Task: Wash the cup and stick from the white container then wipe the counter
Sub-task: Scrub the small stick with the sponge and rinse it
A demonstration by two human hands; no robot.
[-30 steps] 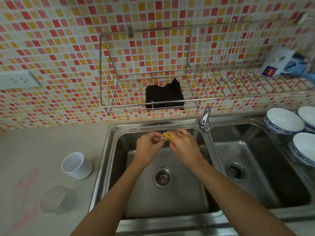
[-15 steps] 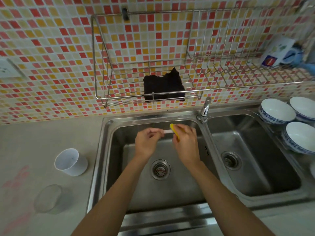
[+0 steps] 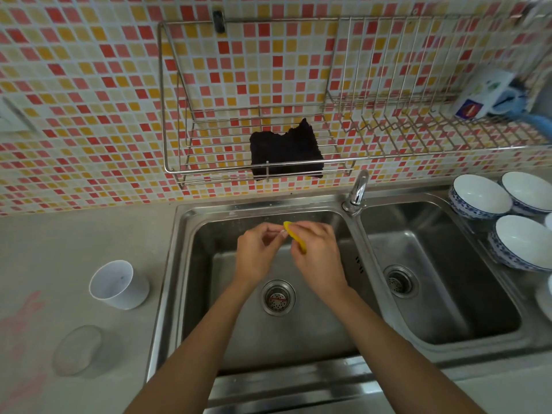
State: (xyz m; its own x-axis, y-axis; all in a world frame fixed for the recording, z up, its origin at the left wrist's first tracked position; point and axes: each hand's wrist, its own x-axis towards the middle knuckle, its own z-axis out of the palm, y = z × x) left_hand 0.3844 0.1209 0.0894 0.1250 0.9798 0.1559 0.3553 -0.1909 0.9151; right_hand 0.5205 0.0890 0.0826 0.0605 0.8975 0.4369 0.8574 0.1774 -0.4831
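Readable text: none.
Package (image 3: 478,97) on the wire rack (image 3: 418,135): a dark blue patch with a red mark and some small green marks; any lettering is too blurred to read.
Left basin's right wall in the sink (image 3: 359,263): small dark markings, not legible.

Since 0.5 s ago the left hand (image 3: 259,254) has closed in on the right hand (image 3: 317,254), so the pale stick (image 3: 282,233) between them is nearly hidden vs clearly showing then. Yellow sponge piece (image 3: 295,238) now lies more slanted along the right fingers; both hands sit a bit further from the sink's back wall than 1 s ago.
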